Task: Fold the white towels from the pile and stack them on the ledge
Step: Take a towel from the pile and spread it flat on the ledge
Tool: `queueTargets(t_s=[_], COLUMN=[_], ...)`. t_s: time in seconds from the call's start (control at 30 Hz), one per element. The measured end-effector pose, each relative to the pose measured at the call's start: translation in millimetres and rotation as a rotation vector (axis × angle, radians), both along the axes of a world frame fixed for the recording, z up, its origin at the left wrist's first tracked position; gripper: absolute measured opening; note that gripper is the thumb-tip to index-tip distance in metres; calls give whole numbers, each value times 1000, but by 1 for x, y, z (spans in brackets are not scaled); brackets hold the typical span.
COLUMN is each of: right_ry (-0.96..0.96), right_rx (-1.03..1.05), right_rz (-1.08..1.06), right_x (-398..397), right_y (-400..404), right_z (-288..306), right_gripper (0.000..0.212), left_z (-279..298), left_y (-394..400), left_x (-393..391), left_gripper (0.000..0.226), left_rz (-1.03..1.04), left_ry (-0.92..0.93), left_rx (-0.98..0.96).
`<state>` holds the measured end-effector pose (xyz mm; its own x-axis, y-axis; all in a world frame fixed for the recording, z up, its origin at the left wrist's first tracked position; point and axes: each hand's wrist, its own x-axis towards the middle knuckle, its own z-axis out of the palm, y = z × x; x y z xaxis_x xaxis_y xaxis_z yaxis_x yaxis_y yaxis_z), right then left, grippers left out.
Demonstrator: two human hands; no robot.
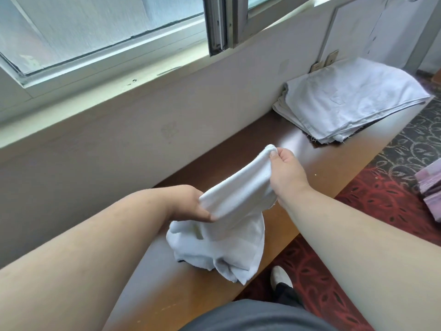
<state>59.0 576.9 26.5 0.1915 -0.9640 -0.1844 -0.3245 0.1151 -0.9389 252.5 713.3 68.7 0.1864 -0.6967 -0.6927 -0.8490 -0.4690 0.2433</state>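
A white towel (229, 211) hangs between my two hands above the brown wooden ledge (214, 158). My left hand (191, 204) grips its near edge, thumb on top. My right hand (285, 170) pinches the far corner, held higher and further out. The towel's lower part droops in crumpled folds onto the ledge near its front edge. At the far right of the ledge lies a stack of folded white towels (350, 99), apart from both hands.
A cream wall (143, 130) and a window sill run along the back of the ledge. Red and dark patterned carpet (372, 201) lies to the right, with pinkish cloth (432, 189) at the right edge. My shoe (280, 275) shows below the ledge.
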Motion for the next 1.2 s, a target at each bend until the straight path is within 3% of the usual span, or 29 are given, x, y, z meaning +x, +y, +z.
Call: queueTargets(t_s=[0.1, 0.23, 0.37, 0.57, 0.67, 0.8, 1.0, 1.2], right_ry=[44, 39, -30, -41, -61, -98, -92, 80], right_rx=[8, 18, 74, 177, 255, 377, 463, 471], right_rz=[-27, -96, -207, -258, -314, -428, -363, -304], right_x=[-7, -7, -15, -31, -41, -59, -96, -125], right_y=[-10, -13, -21, -38, -49, -76, -121, -171], right_z=[-5, -13, -19, -28, -36, -52, -71, -108], right_gripper=[21, 19, 24, 25, 23, 27, 30, 27], left_z=[16, 29, 38, 39, 27, 6, -44, -102], left_y=[13, 17, 11, -26, -57, -113, -198, -281], left_x=[15, 38, 50, 51, 48, 34, 2, -27], left_gripper=[32, 26, 28, 14, 5, 20, 25, 32], left_rz=[28, 159, 59, 221, 390, 562, 630, 441], left_ry=[28, 245, 0, -252, -223, -87, 42, -65], left_rx=[44, 147, 224, -218, -398, -591, -681, -608])
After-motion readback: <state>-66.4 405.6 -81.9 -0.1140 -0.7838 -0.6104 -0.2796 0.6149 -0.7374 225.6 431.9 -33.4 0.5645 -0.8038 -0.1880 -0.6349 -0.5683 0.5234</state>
